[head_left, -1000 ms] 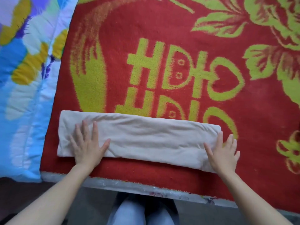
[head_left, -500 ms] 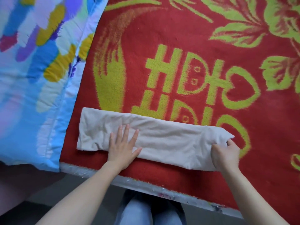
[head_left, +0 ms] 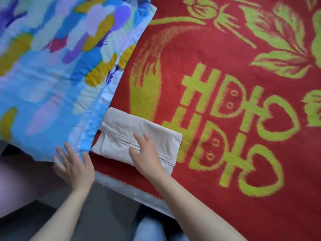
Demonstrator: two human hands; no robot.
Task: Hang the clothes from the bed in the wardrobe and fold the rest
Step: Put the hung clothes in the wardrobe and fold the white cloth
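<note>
Both your hands hold nothing: right hand [head_left: 147,154] flat on the folded beige garment [head_left: 119,129], left hand [head_left: 73,165] spread beside. It looks soft, floppy; lift it from underneath.

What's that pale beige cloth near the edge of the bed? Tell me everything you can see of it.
The beige cloth looks soft, thin and plain, folded into a compact layered rectangle. A stitched hem line slants across its top layer, with light creases around it. It lies flat on the red blanket near the bed's front edge, its left edge meeting the colourful quilt. The right hand rests on it, fingers straight; the left hand is beside it, off the cloth.
</note>
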